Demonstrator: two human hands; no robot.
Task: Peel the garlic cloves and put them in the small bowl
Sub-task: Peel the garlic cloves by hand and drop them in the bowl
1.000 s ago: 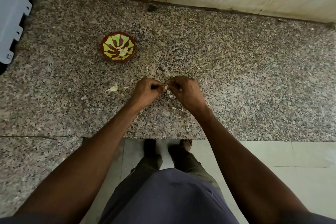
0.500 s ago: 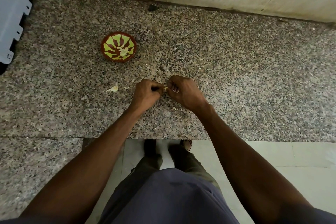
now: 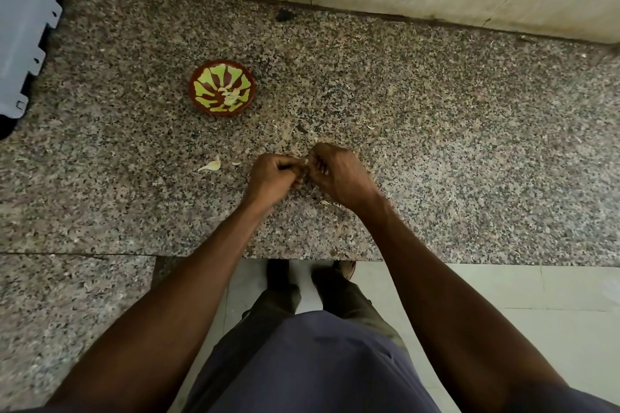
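A: Head camera looks down on the worktop (image 3: 436,144). Where is the garlic?

B: One clove (image 3: 305,161) shows as a pale sliver between the two fists, pinched by the left hand (image 3: 273,176) and the right hand (image 3: 337,174); both are curled tight, knuckles almost touching. Its long axis I cannot tell, too little shows.

A: And the small bowl (image 3: 201,77)?

B: Up and left of the hands, apart from them, with a few pale peeled cloves (image 3: 229,96) inside. The left hand is nearer to it, so I judge it better placed for the drop.

A: Anything else?

B: A loose clove (image 3: 211,165) lies left of the left hand, below the bowl.
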